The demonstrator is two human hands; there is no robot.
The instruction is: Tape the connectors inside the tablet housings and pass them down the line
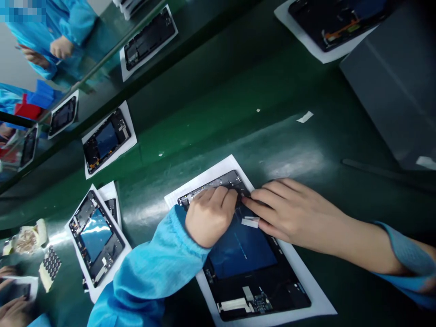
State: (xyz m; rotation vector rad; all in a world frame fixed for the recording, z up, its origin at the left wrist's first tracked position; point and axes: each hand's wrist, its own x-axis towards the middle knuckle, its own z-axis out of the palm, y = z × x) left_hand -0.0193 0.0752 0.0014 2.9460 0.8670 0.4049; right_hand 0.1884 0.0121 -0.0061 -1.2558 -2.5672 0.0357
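Note:
An opened tablet (pixel 245 254) lies on a white sheet (pixel 320 306) in front of me, with its blue battery panel and circuit boards exposed. My left hand (pixel 211 213) is closed over the tablet's upper end, knuckles up. Whatever its fingertips pinch is hidden beneath them. From the right, my right hand (pixel 289 209) reaches to the same upper end. Its fingers are drawn together, the foremost tips close to my left fingers. A small white strip (pixel 251 221) sticks out at its lower fingertips, above the blue panel.
More opened tablets lie left, one (pixel 97 236) stacked on another, one (pixel 107 141) farther back. Another tablet (pixel 340 22) is at top right beside a grey panel (pixel 391 81). Paper scraps (pixel 305 117) dot the green table. Co-workers' hands (pixel 61 47) show at left.

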